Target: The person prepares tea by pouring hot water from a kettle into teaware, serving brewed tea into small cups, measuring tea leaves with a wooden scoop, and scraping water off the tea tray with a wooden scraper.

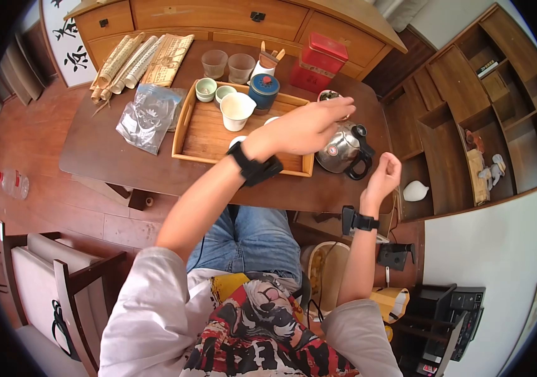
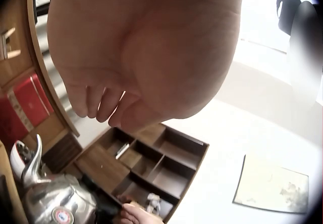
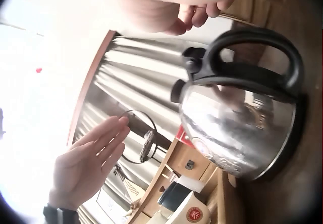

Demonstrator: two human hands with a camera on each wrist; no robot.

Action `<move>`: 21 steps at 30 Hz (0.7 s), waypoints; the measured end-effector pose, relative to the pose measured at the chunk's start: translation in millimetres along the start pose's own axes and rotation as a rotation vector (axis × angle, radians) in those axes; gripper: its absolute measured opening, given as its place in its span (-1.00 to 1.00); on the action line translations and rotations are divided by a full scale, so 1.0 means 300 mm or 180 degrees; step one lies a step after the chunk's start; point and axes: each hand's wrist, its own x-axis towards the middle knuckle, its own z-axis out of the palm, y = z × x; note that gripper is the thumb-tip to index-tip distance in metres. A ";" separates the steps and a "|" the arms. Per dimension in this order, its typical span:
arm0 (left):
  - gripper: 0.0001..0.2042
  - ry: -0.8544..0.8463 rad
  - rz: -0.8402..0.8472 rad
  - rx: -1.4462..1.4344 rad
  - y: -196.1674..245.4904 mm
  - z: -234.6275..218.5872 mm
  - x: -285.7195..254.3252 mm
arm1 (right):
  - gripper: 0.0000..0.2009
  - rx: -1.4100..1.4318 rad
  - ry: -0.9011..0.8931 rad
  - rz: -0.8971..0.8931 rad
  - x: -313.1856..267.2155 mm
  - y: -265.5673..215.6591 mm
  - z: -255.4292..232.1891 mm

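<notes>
My left hand (image 1: 306, 129) is over the right end of the wooden tray (image 1: 205, 153), its fingers reaching above the steel kettle (image 1: 337, 149). In the right wrist view that left hand (image 3: 91, 166) has straight fingers and holds nothing. My right hand (image 1: 385, 181) is raised beside the kettle's black handle (image 1: 363, 164), apart from it, fingers loosely bent around nothing. On the tray are a white pitcher (image 1: 236, 113), pale green cups (image 1: 205, 90) and a blue canister (image 1: 263, 92). A small vessel with dark contents (image 1: 329, 95) shows behind the kettle, partly hidden by my left hand.
A red box (image 1: 320, 63), glass cups (image 1: 214, 63) and a holder with wooden tools (image 1: 265, 66) stand behind the tray. Left of it lie a clear plastic bag (image 1: 148, 119) and bamboo rolls (image 1: 117, 63). A wooden shelf unit (image 1: 448, 138) stands to the right.
</notes>
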 end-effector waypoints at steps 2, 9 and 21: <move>-0.48 0.0456 -0.0261 -0.0180 0.064 -0.103 -0.077 | -0.89 -0.0118 -0.0070 -0.0175 -0.023 -0.140 0.020; -0.66 0.2151 -0.1221 -0.0558 0.147 -0.260 -0.353 | -0.90 -0.0487 -0.2702 -0.0852 -0.237 -0.447 0.233; -0.70 0.2647 -0.1826 -0.1273 0.069 -0.269 -0.526 | -0.90 -0.1957 -0.3270 -0.2244 -0.527 -0.355 0.531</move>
